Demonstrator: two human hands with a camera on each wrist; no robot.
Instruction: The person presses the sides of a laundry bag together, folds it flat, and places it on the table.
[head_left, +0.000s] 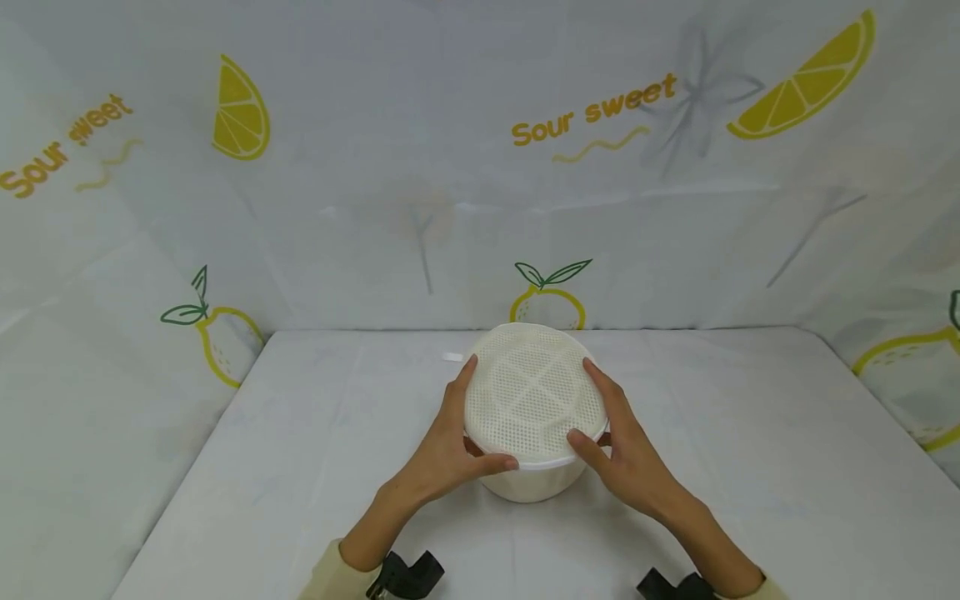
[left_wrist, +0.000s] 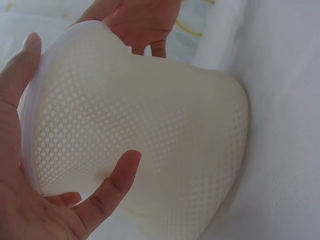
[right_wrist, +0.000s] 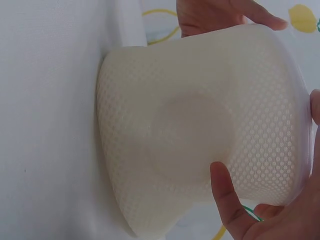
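Observation:
A round, off-white mesh laundry bag with a white rim stands on the white-covered table, its mesh top tilted toward me in the head view. From the left, my left hand grips it, thumb along the front rim and fingers at the side. My right hand holds the opposite side, thumb on the top's edge. In the left wrist view, a finger rests on the bag's honeycomb side. The right wrist view shows a fingertip against a smoother, bulging side wall. Some fingers are hidden behind the bag.
A small white tag shows at the bag's back left. White cloth covers the tabletop. Behind it rises a curtain printed with lemons and lettering. Dark wrist mounts sit on both forearms.

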